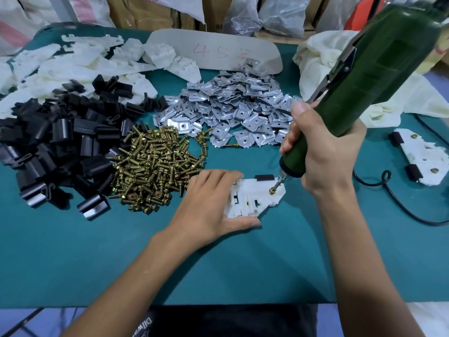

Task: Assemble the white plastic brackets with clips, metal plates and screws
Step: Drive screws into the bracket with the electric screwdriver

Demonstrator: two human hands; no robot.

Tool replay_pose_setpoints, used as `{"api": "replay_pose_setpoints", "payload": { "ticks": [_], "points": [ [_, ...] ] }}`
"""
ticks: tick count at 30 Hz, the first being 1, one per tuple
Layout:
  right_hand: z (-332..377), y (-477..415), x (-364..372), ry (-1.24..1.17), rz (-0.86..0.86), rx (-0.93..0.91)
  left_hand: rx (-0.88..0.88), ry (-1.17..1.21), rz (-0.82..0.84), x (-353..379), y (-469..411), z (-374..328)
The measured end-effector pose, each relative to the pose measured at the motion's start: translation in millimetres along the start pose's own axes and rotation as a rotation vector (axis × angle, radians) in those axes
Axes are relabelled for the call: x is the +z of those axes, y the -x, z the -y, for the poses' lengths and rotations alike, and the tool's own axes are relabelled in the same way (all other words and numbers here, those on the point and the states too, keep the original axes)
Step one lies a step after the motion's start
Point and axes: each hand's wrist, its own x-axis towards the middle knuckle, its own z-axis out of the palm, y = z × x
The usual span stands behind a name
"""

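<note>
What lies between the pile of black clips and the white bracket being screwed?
The heap of brass screws, seen in the head view, touching the black clips; the left hand rests on the bracket.

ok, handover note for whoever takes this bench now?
Left hand presses the white bracket flat on the table.
Right hand grips the green screwdriver, bit on a brass screw at the bracket's right corner; one black clip sits on its far edge.
Done: finished bracket, far right.
Left: drive this screw, finish this bracket. Piles behind: clips, plates, screws, brackets.
</note>
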Motion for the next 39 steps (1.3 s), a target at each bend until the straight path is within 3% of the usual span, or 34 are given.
{"api": "replay_pose_setpoints", "payload": {
  "ticks": [39],
  "points": [
    [-5.6, -1.3, 0.7, -0.007, -0.048, 0.01, 0.006, -0.025, -0.044, 2.1, -1.3, 0.9]
  ]
}}
